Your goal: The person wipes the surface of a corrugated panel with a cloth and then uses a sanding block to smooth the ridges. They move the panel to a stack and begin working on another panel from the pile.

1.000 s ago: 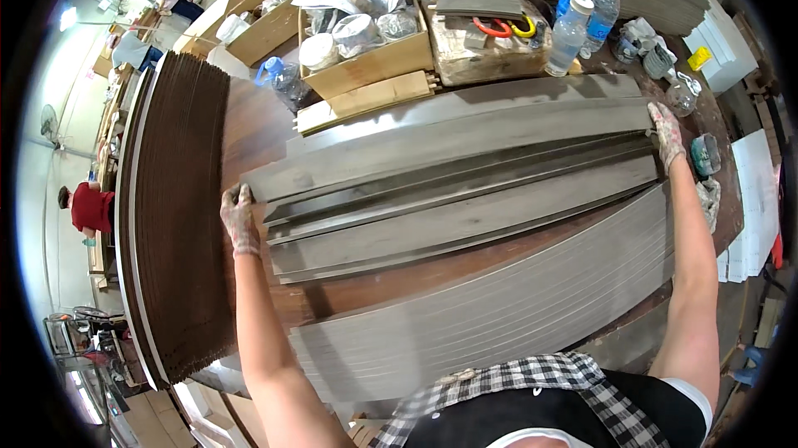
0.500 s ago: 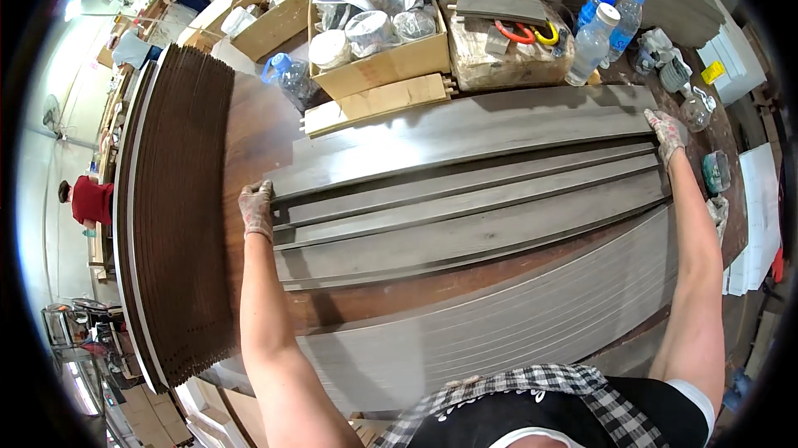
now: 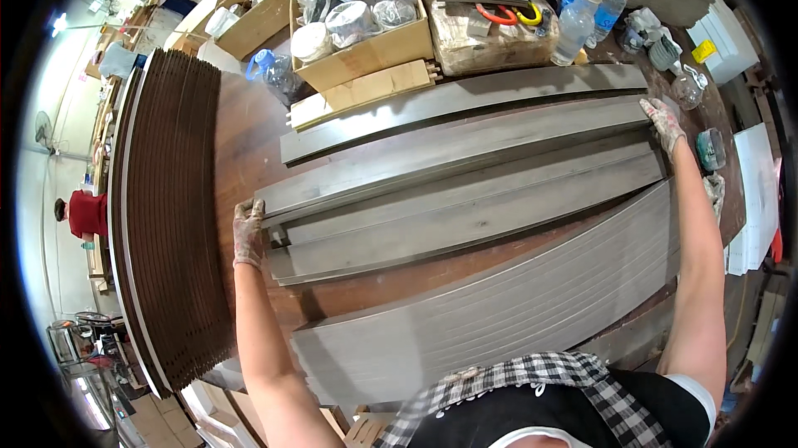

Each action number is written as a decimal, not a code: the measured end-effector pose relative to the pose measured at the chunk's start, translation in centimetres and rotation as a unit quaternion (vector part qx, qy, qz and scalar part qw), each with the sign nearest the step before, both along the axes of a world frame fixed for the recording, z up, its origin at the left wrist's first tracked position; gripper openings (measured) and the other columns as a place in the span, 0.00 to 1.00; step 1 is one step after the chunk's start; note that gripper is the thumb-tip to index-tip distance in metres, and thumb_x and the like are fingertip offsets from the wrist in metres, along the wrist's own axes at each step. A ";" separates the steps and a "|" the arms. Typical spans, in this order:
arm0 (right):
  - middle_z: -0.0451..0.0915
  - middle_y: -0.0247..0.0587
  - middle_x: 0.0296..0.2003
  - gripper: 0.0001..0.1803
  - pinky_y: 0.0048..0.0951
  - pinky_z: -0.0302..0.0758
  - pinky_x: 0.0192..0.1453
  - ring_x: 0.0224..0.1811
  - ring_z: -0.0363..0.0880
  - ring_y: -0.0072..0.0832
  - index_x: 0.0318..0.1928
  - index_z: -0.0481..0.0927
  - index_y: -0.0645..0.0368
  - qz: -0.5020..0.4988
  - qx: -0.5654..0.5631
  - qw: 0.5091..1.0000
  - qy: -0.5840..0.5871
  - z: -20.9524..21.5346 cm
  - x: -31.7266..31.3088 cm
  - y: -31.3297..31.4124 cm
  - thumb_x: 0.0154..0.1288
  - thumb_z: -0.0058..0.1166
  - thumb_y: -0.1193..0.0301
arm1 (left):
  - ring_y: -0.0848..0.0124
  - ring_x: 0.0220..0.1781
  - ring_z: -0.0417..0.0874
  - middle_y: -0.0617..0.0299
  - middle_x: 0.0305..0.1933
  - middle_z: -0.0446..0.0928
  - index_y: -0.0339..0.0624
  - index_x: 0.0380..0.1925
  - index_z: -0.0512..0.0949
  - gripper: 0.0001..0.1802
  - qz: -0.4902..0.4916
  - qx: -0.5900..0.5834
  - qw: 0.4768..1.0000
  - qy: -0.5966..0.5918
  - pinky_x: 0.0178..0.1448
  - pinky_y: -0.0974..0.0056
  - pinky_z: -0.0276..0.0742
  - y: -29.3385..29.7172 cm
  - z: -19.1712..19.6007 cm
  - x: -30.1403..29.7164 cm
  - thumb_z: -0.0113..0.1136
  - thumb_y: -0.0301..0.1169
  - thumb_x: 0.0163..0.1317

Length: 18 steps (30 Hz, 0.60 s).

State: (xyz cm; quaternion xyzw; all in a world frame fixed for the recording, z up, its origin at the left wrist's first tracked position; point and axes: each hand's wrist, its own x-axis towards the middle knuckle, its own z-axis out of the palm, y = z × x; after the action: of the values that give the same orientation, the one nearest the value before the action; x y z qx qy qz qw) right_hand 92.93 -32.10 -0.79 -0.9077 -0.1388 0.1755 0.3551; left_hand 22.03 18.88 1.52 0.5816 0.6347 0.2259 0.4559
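Head view: a long grey metal profile (image 3: 465, 157) lies across the brown table (image 3: 241, 149), its long axis running left to right and rising slightly toward the right, bowed by the lens. The left hand (image 3: 248, 232), in a soiled work glove, clasps the profile's left end, fingers wrapped over the near edge. The right hand (image 3: 665, 121), gloved the same way, lies on the right end with its fingers curled over the corner; whether they clamp it or merely rest there cannot be told. Both arms are stretched wide, one hand at each end, so neither is nearer the profile's middle.

Just behind it lies a second grey profile (image 3: 457, 99), and just in front a third (image 3: 465, 219), all parallel and edge to edge. Nearer the body sits a broad stack of grey strips (image 3: 499, 315), also parallel. On the left, a tall stack of dark brown slats (image 3: 170, 215) stands on edge, running away from the person.

Behind the profiles are cardboard boxes (image 3: 366, 49) with tape rolls, plastic water bottles (image 3: 582, 16) and a small pile of grey gloves (image 3: 657, 41). A person in red (image 3: 83, 214) stands far off at the left.
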 end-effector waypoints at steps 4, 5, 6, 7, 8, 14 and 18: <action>0.71 0.50 0.63 0.39 0.30 0.60 0.69 0.66 0.66 0.38 0.64 0.67 0.70 -0.008 0.021 1.000 0.012 -1.5 0.9 0.2 0.63 0.59 0.53 | 0.70 0.42 0.78 0.58 0.42 0.79 0.35 0.48 0.73 0.17 0.003 0.023 0.997 -0.078 0.43 0.64 0.77 0.7 -0.9 -1.3 0.63 0.33 0.64; 0.71 0.50 0.63 0.39 0.30 0.60 0.69 0.66 0.66 0.38 0.64 0.67 0.70 -0.011 0.019 1.000 0.011 -1.4 0.7 -0.1 0.63 0.59 0.53 | 0.70 0.42 0.78 0.58 0.42 0.79 0.35 0.48 0.73 0.17 0.001 0.020 0.997 -0.079 0.43 0.64 0.77 0.7 -1.0 -1.2 0.63 0.33 0.64; 0.71 0.51 0.62 0.39 0.30 0.60 0.69 0.66 0.66 0.37 0.63 0.67 0.70 -0.012 0.010 1.000 -0.009 -1.2 0.7 -0.2 0.63 0.60 0.53 | 0.71 0.42 0.78 0.58 0.43 0.79 0.35 0.49 0.74 0.18 0.007 0.037 0.996 -0.082 0.45 0.65 0.77 0.7 -1.0 -1.3 0.63 0.33 0.64; 0.71 0.51 0.62 0.38 0.29 0.60 0.69 0.66 0.66 0.37 0.63 0.68 0.70 -0.011 0.001 1.000 -0.028 -1.1 0.6 -0.2 0.63 0.60 0.53 | 0.71 0.43 0.78 0.59 0.43 0.80 0.34 0.49 0.75 0.18 0.014 0.054 0.995 -0.085 0.47 0.65 0.76 0.9 -0.7 -1.4 0.64 0.33 0.63; 0.72 0.50 0.61 0.37 0.29 0.61 0.68 0.65 0.67 0.36 0.63 0.68 0.70 -0.014 0.031 0.999 -0.029 -0.3 -0.7 0.3 0.63 0.60 0.54 | 0.72 0.43 0.78 0.60 0.45 0.80 0.34 0.50 0.76 0.18 0.016 0.077 0.997 -0.009 0.50 0.67 0.75 1.3 -0.3 -2.2 0.64 0.33 0.63; 0.71 0.46 0.62 0.33 0.28 0.61 0.68 0.65 0.67 0.33 0.63 0.69 0.65 -0.046 0.076 0.996 0.009 2.5 -3.8 -2.2 0.65 0.58 0.56 | 0.72 0.47 0.77 0.60 0.47 0.79 0.35 0.51 0.75 0.19 -0.015 0.067 0.994 -0.080 0.54 0.67 0.72 -2.5 1.8 -1.8 0.63 0.33 0.64; 0.70 0.49 0.63 0.34 0.29 0.60 0.69 0.67 0.66 0.34 0.64 0.69 0.64 0.005 -0.001 0.999 -0.045 1.3 -5.5 -2.8 0.64 0.59 0.55 | 0.72 0.46 0.76 0.60 0.45 0.77 0.37 0.53 0.72 0.18 -0.023 0.069 0.996 -0.048 0.53 0.67 0.72 -4.7 -0.4 -6.1 0.60 0.29 0.65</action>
State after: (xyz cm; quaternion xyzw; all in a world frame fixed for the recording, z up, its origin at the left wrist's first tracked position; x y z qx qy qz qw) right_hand 87.39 -34.93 0.53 -0.9142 -0.1588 0.1359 0.3471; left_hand 15.95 14.19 1.16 0.6150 0.5814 0.2859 0.4495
